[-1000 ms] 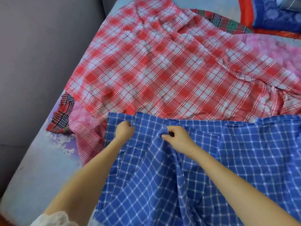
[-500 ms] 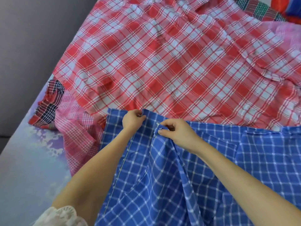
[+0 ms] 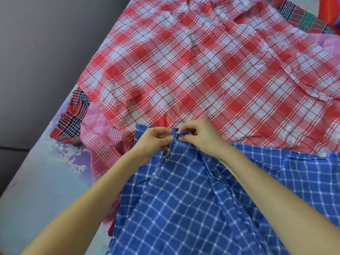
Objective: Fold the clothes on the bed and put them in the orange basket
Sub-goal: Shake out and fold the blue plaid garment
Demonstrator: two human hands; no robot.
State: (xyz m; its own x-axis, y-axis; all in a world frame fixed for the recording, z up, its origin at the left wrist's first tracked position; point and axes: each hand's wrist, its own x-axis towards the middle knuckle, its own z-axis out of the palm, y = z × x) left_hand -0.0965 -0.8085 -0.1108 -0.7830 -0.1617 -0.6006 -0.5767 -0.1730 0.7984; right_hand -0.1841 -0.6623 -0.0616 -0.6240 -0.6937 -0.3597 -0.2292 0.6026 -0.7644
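1. Closing in since half a second ago, the left hand [image 3: 154, 139] and right hand [image 3: 199, 134] now meet fingertip to fingertip at the frame's centre. Earlier a strip of cloth showed between them.
2. Both hands pinch the same spot on the far edge of the blue shirt [image 3: 184, 208], thumbs and forefingers clamped on its button strip. A button may sit between them, but it is too small to tell.
3. The blue shirt fills the lower right of the frame, lying on the bed [image 3: 46, 190] and overlapping the near edge of the red shirt [image 3: 184, 70].
4. Its long axis follows the button strip from the hands down toward bottom centre, with the pinched end pointing to the top of the frame.
5. A pink garment [image 3: 104, 144] lies at middle left, partly under both shirts.
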